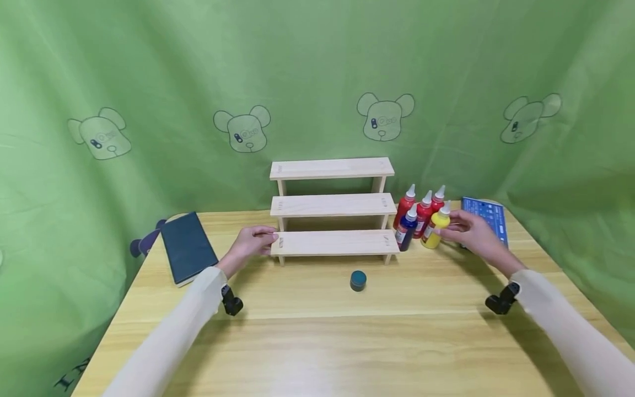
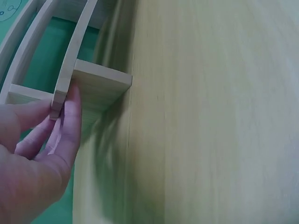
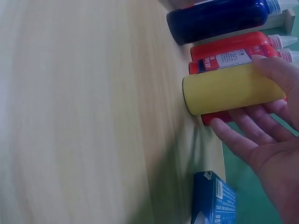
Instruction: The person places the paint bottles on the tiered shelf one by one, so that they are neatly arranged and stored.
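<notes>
A three-step wooden display rack stands at the back of the table. My left hand pinches the left end of its lowest board between thumb and fingers. On the right, my right hand holds a yellow squeeze bottle with a white nozzle, thumb on one side and fingers on the other. Whether the base of the yellow bottle touches the table I cannot tell. Beside it stand a dark blue bottle and several red bottles, close to the rack's right end.
A small round jar with a teal lid sits in front of the rack. Far left lies a dark notebook. Behind my right hand is a blue printed box. A green curtain hangs along the table's back edge.
</notes>
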Tool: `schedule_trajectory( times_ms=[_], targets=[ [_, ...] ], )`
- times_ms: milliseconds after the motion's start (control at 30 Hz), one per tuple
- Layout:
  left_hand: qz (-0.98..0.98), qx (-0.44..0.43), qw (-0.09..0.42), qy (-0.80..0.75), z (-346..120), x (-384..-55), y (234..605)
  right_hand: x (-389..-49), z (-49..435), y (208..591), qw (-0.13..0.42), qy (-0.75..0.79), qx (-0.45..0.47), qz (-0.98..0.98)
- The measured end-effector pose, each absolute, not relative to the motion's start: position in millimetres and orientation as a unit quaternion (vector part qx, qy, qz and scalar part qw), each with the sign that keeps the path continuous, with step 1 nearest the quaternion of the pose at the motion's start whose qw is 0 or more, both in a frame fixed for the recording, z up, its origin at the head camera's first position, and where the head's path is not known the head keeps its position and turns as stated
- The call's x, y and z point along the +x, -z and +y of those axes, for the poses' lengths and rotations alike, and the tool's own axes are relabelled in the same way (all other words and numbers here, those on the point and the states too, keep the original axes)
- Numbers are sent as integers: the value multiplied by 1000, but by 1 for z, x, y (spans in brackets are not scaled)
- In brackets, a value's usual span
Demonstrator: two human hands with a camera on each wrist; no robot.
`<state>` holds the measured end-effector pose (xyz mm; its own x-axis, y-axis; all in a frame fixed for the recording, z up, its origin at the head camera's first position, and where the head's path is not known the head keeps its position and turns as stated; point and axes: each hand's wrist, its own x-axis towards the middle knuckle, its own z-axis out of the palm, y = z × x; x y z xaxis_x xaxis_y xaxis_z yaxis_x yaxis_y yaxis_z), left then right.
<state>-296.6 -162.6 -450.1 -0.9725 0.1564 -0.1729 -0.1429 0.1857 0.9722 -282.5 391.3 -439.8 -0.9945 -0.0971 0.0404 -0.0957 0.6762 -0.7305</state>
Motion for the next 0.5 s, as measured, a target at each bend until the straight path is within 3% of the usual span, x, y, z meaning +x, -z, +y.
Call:
schedule_trajectory(
  times_ms=[500],
  targets=[
    [727,-27,174,-664,-172,-301,450,-274,400,417,-90,443,-17,892]
  ],
)
